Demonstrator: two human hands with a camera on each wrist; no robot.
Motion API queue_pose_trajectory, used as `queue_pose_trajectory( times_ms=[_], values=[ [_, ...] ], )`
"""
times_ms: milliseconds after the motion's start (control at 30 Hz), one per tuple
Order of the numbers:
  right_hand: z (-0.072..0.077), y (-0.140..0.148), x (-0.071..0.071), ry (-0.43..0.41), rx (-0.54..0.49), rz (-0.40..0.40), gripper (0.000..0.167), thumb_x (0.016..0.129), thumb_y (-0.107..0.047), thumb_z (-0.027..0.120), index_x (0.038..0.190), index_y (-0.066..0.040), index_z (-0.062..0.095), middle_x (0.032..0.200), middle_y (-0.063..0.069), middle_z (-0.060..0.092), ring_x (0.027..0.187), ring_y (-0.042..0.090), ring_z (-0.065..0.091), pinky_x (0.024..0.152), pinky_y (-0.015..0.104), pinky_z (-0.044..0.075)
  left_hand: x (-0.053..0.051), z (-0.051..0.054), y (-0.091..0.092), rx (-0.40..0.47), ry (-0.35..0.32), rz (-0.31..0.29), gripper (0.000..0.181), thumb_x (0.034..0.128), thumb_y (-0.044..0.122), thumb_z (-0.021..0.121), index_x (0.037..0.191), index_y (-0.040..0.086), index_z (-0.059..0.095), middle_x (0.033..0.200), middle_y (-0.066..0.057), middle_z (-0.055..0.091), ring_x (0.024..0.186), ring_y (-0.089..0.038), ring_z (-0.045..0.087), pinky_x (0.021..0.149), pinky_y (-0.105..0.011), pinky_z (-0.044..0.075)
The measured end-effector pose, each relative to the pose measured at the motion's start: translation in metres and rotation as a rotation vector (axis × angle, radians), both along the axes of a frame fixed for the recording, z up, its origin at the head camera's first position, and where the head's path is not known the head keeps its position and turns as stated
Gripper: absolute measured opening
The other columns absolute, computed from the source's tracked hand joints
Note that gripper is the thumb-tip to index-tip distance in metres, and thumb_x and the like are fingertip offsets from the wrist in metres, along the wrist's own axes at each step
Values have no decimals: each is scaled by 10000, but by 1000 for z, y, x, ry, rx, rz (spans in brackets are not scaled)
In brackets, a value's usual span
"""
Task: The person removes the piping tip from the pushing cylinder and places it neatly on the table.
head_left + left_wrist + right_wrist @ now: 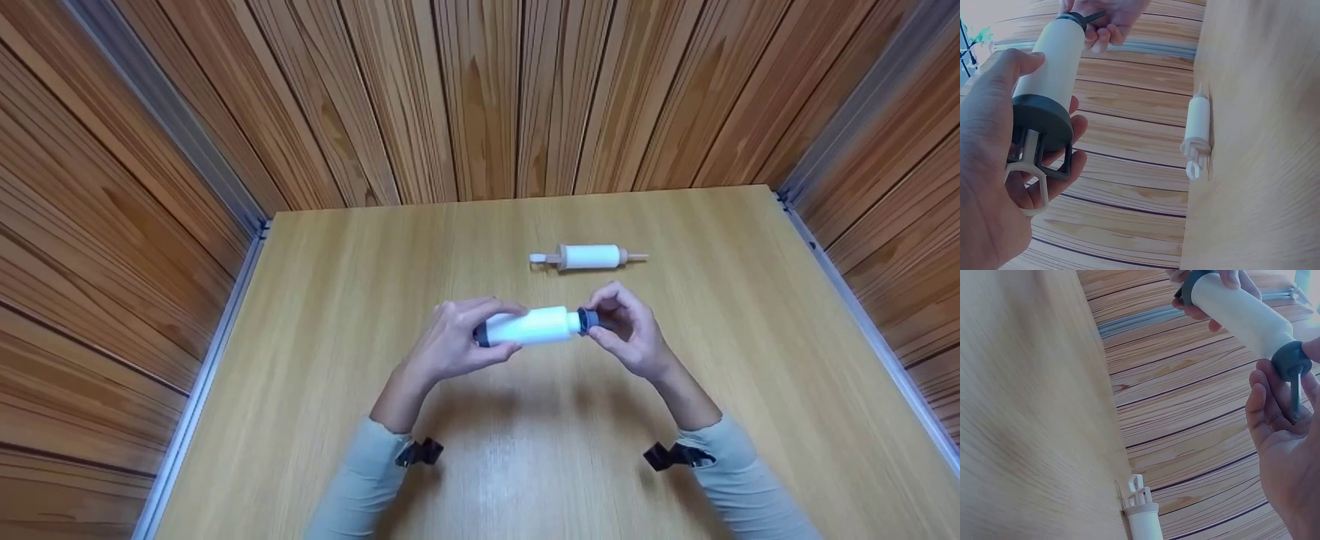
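Observation:
My left hand grips the rear of a white-barrelled syringe, thumb and fingers round it. It is held above the table, lying nearly level. At its right end, my right hand pinches the dark grey nozzle cap between thumb and fingers. In the head view a white neck shows between barrel and cap; whether the cap is threaded on cannot be told. The left wrist view shows the dark rear collar and a pale plunger ring near the left palm. A thin dark nozzle points toward the right palm.
Farther back on the wooden table lies a second white syringe with pale pinkish ends, its tip pointing right. Wood-plank walls stand behind and at both sides, with metal rails along the side edges.

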State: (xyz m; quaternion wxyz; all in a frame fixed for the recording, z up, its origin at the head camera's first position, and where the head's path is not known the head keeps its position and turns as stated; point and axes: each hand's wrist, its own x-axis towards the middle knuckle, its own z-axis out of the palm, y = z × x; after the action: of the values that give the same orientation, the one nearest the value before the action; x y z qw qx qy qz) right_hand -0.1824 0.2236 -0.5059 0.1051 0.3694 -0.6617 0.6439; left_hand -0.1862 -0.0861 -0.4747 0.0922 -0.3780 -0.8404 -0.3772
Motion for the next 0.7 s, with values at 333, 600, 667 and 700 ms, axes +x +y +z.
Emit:
queue_pose_trajectory(
  times_ms=[333,600,667,700],
  values=[
    [-4,5,-1,-18,-55,-15,289,863,246,509,1148,243,461,1120,-109,750,1013,26,769,886,180,648,-13,-9,-3,-4,-35,41,392,977,302,863,1331,148,799,1299,-97,853,1038,-312,838,864,-443,692],
    [-6,8,0,-32,-74,-24,274,874,248,489,1145,245,454,1104,-106,729,998,30,770,896,216,675,-22,-11,-5,-41,-55,58,385,993,310,859,1347,173,792,1308,-98,847,1028,-309,822,868,-420,670],
    [-6,9,0,-30,-75,-26,271,874,246,488,1144,244,459,1104,-101,730,996,36,771,896,218,675,-25,-12,-6,-53,-58,59,386,999,311,856,1353,175,787,1314,-103,843,1045,-317,824,883,-456,683],
    [-6,9,0,-28,-76,-25,267,877,242,488,1143,242,462,1105,-98,731,996,38,769,898,219,674,-27,-12,-6,-57,-58,59,385,1001,308,857,1355,175,786,1315,-105,841,1057,-321,825,894,-472,687]
  ],
)
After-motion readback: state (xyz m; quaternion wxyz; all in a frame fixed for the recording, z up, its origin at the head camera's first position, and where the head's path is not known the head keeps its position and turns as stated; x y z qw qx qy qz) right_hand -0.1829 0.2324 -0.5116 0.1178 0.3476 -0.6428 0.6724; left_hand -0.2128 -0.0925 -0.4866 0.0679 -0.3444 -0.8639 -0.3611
